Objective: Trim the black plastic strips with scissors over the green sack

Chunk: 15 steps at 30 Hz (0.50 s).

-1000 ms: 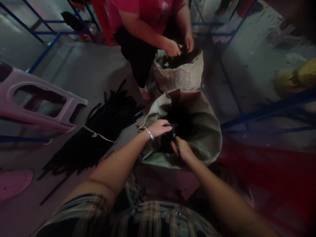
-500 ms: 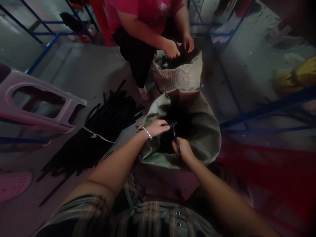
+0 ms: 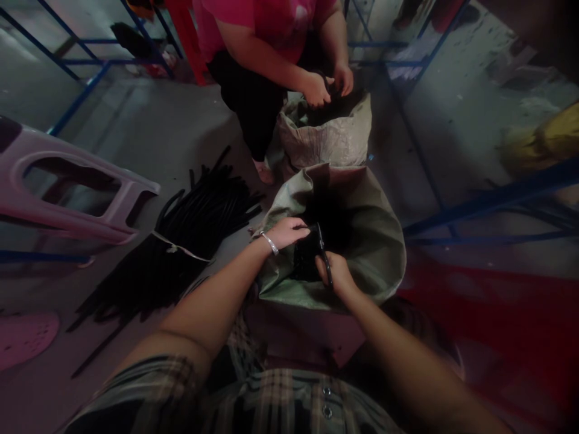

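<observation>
In the head view, my right hand (image 3: pixel 335 271) is closed around the handles of black-handled scissors (image 3: pixel 321 248), with the blades pointing away from me. Just left of the blades, my left hand (image 3: pixel 288 233), with a silver bracelet at the wrist, pinches a small black piece (image 3: pixel 300 227) whose shape is hard to make out in the dark. Both hands are over the mouth of an open woven sack (image 3: pixel 380 259). Dark contents lie inside it, mostly lost in shadow.
A tied bundle of long black strips or tubes (image 3: pixel 181 241) lies on the floor at left, near a pink plastic stool (image 3: pixel 108 163). Opposite, a person in pink (image 3: pixel 271 36) works over another sack (image 3: pixel 330 141). Blue metal frames (image 3: pixel 497 202) stand around.
The scissor blades have shifted slightly and look closer together than before. My left hand stays almost where it was. The other person's hands have moved a little.
</observation>
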Each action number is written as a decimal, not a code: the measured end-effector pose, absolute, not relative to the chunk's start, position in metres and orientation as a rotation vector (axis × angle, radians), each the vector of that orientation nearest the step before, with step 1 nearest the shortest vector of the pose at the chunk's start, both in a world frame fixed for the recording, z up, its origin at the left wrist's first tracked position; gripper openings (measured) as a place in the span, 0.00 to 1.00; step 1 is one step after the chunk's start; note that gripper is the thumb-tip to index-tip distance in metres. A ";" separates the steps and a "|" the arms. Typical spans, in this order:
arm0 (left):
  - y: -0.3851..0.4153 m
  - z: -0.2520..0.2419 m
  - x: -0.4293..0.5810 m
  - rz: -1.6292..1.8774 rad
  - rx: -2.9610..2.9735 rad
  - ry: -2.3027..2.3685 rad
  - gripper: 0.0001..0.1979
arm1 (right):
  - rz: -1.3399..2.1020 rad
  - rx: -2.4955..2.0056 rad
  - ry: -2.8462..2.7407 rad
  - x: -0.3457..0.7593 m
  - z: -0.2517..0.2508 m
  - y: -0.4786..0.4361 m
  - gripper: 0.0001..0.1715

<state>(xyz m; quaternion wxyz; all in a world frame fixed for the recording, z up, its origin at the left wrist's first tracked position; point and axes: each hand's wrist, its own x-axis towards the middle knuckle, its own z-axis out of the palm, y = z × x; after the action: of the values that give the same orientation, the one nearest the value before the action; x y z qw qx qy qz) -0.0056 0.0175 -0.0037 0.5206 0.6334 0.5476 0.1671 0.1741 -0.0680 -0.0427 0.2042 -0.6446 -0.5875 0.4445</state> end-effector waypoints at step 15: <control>0.014 -0.006 -0.001 0.448 1.456 1.281 0.12 | 1.161 -1.740 -1.962 0.172 -0.040 -0.069 0.10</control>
<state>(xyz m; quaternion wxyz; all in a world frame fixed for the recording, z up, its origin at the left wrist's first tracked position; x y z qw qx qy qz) -0.0008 0.0137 -0.0058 0.5443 0.6137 0.5399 0.1886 0.1721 -0.0687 -0.0398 0.1362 -0.6011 -0.6777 0.4011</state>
